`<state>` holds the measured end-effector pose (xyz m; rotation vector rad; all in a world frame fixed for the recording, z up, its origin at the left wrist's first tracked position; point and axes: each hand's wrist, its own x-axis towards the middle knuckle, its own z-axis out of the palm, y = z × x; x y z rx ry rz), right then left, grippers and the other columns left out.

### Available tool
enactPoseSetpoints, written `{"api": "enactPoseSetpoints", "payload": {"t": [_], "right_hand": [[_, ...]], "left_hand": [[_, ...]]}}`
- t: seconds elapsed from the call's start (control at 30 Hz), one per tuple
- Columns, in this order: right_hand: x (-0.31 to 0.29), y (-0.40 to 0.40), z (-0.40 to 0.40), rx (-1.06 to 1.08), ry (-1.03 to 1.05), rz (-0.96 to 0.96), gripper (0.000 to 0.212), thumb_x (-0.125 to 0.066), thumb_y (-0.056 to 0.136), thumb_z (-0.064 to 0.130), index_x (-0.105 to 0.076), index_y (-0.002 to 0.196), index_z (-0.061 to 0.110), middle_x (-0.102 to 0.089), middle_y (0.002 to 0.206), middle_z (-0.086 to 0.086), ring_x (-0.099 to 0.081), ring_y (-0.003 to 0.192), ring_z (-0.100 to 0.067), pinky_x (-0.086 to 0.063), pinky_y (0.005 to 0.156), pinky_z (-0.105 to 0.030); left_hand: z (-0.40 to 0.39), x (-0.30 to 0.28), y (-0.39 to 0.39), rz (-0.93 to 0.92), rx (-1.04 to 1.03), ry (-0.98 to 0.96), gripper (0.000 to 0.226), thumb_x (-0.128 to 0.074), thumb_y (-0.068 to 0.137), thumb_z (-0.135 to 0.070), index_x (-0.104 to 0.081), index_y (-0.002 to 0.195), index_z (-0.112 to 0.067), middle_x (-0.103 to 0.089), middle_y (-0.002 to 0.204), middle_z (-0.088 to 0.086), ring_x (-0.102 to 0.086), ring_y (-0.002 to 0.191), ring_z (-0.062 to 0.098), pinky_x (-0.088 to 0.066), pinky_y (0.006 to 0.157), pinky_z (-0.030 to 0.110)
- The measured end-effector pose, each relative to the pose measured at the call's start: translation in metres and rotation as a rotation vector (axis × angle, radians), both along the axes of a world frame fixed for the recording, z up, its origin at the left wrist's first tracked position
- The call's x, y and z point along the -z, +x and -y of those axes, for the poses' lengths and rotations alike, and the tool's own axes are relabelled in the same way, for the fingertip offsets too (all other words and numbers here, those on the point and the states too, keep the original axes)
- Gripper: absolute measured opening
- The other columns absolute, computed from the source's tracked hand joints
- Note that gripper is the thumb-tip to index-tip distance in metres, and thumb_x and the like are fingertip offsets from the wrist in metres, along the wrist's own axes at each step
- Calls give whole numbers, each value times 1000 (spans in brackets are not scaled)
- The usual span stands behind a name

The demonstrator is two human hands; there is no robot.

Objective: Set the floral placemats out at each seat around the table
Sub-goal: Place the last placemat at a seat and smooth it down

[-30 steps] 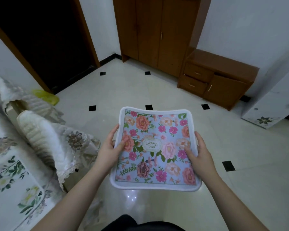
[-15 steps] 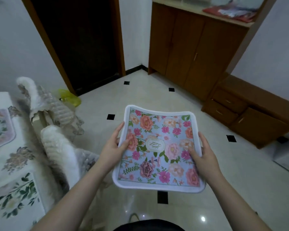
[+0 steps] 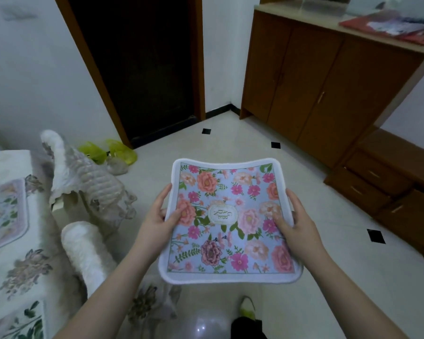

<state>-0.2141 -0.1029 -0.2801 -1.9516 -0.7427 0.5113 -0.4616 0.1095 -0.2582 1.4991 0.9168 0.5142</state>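
A floral placemat (image 3: 227,221), pale blue with pink and orange flowers and a white border, is held flat in front of me above the floor. My left hand (image 3: 157,220) grips its left edge, thumb on top. My right hand (image 3: 298,223) grips its right edge the same way. The table (image 3: 12,263) with a flowered cloth stands at the left. One floral placemat (image 3: 3,214) lies on it, and the corner of another placemat (image 3: 25,324) shows at the bottom left.
Two chairs with lacy white covers (image 3: 88,182) (image 3: 86,253) stand against the table's right side. A dark doorway (image 3: 137,64) is ahead, yellow bags (image 3: 108,149) on the floor beside it. Wooden cabinets (image 3: 316,77) and low drawers (image 3: 387,192) line the right wall.
The view has swung left and lifted, so the table, the chairs and the doorway come further into sight. Both hands keep the same hold on the placemat.
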Motion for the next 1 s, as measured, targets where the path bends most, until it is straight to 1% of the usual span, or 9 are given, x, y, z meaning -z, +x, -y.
{"api": "enactPoseSetpoints", "payload": {"t": [0.07,0.2,0.3,0.4,0.5,0.57,0.73,0.9,1.0], "right_hand": [[0,21,-22,-32,24,2,62,-59,96,38,-27,149,45,-63,123,12,-70,90,-3,-57,67,-17],[-1,68,-66,-103,64,-15,63,-59,97,34,-28,150,43,-61,121,16,-64,86,13,-50,61,-6],[-3,97,-99,-175,84,-65,63,-59,98,32,-27,152,40,-60,120,17,-63,87,16,-49,58,-5],[-5,121,-130,-252,92,-79,63,-60,97,31,-28,151,40,-59,117,22,-65,86,12,-50,58,-7],[-5,134,-160,-310,77,-97,64,-59,97,34,-27,151,42,-61,118,16,-67,85,7,-52,61,-9],[-5,138,-180,-345,88,-106,64,-60,97,33,-28,151,40,-62,117,17,-67,86,9,-52,62,-9],[-2,139,-231,-429,77,-116,63,-60,98,27,-29,152,36,-56,111,31,-63,85,17,-48,58,-4],[2,127,-287,-504,40,-89,63,-59,98,32,-27,151,40,-63,116,19,-66,87,10,-52,59,-9],[2,114,-326,-543,18,-49,63,-59,97,36,-27,151,40,-64,120,13,-69,92,-2,-57,68,-17]], "left_hand": [[-11,0,17,-5,-35,23,67,-66,94,-30,-31,146,-53,-79,93,1,-77,78,26,-64,65,43],[-36,-4,49,-21,-116,71,67,-65,94,-31,-30,145,-56,-79,92,0,-77,77,25,-64,65,45],[-53,-8,67,-45,-188,84,65,-64,96,-28,-32,142,-60,-79,92,2,-77,77,27,-63,67,47],[-66,-12,79,-59,-259,76,63,-66,95,-30,-34,139,-63,-79,93,3,-77,77,28,-63,65,47],[-76,-14,84,-56,-324,94,62,-67,93,-32,-36,137,-63,-78,95,1,-77,76,27,-63,62,44],[-84,-14,83,-42,-370,98,62,-68,93,-33,-37,137,-62,-78,97,0,-77,77,27,-63,60,40],[-109,-14,75,-51,-470,99,60,-69,93,-32,-39,133,-65,-78,95,-3,-77,76,24,-62,57,34],[-143,-7,57,-19,-525,80,62,-69,91,-34,-38,138,-60,-78,96,0,-77,77,27,-63,59,38],[-169,2,40,-39,-559,88,62,-67,94,-31,-36,138,-62,-79,94,0,-77,77,27,-63,63,41]]}}
